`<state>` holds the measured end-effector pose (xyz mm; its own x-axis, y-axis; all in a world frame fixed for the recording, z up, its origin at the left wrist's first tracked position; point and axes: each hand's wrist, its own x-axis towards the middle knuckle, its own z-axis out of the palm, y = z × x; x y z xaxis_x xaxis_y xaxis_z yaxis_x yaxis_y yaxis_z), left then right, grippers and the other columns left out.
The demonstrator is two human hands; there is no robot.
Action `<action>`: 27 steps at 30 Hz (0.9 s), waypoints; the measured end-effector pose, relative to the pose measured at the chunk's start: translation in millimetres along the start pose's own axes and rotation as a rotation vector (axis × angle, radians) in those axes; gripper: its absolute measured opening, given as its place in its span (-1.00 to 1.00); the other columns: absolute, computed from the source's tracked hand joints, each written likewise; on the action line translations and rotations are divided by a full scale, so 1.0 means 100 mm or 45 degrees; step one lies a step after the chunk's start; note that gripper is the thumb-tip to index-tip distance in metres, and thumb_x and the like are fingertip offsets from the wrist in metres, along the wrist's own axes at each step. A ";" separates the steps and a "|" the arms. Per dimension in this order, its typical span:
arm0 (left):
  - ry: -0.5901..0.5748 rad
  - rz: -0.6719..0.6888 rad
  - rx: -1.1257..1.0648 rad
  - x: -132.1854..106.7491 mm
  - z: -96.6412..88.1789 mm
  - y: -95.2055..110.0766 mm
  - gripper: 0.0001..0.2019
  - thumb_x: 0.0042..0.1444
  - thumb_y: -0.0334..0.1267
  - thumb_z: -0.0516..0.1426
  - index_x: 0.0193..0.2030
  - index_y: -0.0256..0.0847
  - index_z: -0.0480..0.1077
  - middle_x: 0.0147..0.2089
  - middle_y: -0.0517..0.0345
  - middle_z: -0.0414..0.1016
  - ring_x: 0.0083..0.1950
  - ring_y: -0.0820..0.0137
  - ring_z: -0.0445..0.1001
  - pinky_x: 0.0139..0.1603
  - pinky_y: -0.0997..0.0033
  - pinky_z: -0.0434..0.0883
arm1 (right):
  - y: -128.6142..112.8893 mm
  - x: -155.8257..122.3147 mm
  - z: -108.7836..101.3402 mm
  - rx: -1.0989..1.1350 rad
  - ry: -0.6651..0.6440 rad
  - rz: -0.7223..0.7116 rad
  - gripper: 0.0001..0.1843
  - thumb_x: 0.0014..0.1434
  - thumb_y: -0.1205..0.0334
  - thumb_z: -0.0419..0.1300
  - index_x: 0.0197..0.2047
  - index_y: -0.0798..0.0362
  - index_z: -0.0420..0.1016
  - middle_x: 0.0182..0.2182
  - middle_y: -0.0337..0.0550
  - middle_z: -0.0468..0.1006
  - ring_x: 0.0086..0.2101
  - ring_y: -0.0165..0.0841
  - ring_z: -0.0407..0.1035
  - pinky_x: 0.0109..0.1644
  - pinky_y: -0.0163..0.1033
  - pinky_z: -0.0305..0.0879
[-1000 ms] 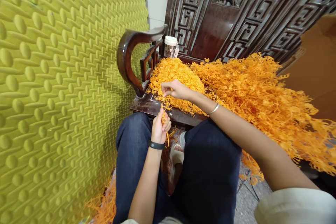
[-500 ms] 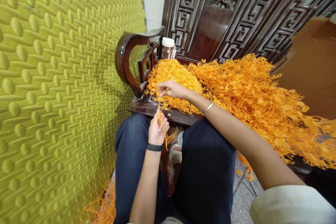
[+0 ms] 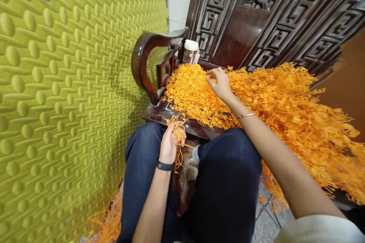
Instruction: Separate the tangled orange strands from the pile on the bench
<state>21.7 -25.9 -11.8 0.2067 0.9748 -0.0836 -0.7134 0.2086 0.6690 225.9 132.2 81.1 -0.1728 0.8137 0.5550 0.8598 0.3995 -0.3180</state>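
Note:
My left hand is closed around an orange plastic sprig of thin branching strands, above the gap between my knees. Frilly tips stick out past the fingers, and loose stems hang below the palm. My right hand is over a heap of small orange frilly pieces on the wooden seat. Its thumb and forefinger are apart with nothing visible between them; the other fingers are partly hidden. Right of the heap lies a large bundle of orange plastic sprigs, under and behind my right forearm.
The dark carved bench has a curved armrest at left and a latticed back. A clear jar with a white lid stands in its corner. A yellow bumpy mat rises at left. More orange strands lie low at left; cardboard is at right.
My right hand has moved up and right, away from the sprig, and its fingers have parted. My left hand keeps hold of the sprig slightly lower. The view has shifted a little.

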 end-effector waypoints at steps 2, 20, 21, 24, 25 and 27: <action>-0.019 0.030 0.030 0.00 0.01 0.00 -0.69 0.09 -0.14 0.01 -0.07 -0.26 0.27 -0.44 0.12 0.45 -0.54 0.48 0.38 -0.54 0.52 0.28 | 0.07 0.00 0.02 -0.025 -0.003 0.004 -0.63 0.14 0.04 0.00 -0.08 0.10 0.27 -0.07 0.11 0.23 -0.05 -0.16 0.19 0.07 -0.01 0.11; -0.100 0.137 -0.103 -0.01 0.02 -0.01 -0.30 -0.02 -0.52 0.02 0.25 0.06 -0.06 0.21 0.04 0.20 0.19 0.29 0.21 0.12 0.14 0.22 | -1.01 -0.44 -0.19 0.366 -1.335 -0.319 -0.86 0.06 0.43 0.08 -0.36 0.21 0.48 -0.45 -0.15 0.51 -0.47 -0.49 0.31 -0.38 -0.38 0.16; -0.094 0.146 -0.098 -0.01 0.02 0.00 -0.30 -0.02 -0.52 0.02 0.24 0.07 -0.06 0.22 0.06 0.18 0.20 0.31 0.19 0.13 0.16 0.21 | -1.04 -0.47 -0.18 0.308 -1.367 -0.314 -0.86 0.04 0.43 0.10 -0.36 0.21 0.49 -0.46 -0.16 0.50 -0.49 -0.49 0.29 -0.40 -0.38 0.14; -0.080 0.164 -0.080 -0.02 0.02 0.01 -0.30 -0.02 -0.52 0.02 0.25 0.09 -0.06 0.26 0.08 0.12 0.23 0.35 0.15 0.15 0.22 0.19 | -1.08 -0.52 -0.15 0.198 -1.386 -0.320 -0.83 0.00 0.35 0.18 -0.29 0.20 0.50 -0.50 -0.18 0.47 -0.52 -0.50 0.24 -0.45 -0.39 0.08; -0.074 0.170 -0.076 -0.02 0.02 0.02 -0.29 -0.02 -0.52 0.02 0.25 0.09 -0.06 0.26 0.08 0.11 0.23 0.35 0.14 0.16 0.24 0.18 | -1.08 -0.54 -0.14 0.197 -1.375 -0.332 -0.80 0.00 0.31 0.20 -0.25 0.19 0.50 -0.51 -0.19 0.46 -0.53 -0.50 0.23 -0.45 -0.39 0.06; -0.066 0.185 -0.076 -0.02 0.02 0.04 -0.29 -0.02 -0.53 0.02 0.25 0.09 -0.07 0.26 0.08 0.10 0.24 0.36 0.13 0.16 0.25 0.18 | -1.07 -0.55 -0.11 0.246 -1.350 -0.373 -0.75 0.02 0.27 0.20 -0.20 0.16 0.49 -0.52 -0.21 0.44 -0.53 -0.51 0.22 -0.44 -0.39 0.06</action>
<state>19.7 -27.3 -8.0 0.1315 0.9901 0.0497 -0.7764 0.0717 0.6262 149.3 39.9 93.0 -0.7586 0.5886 -0.2794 0.6452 0.6189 -0.4479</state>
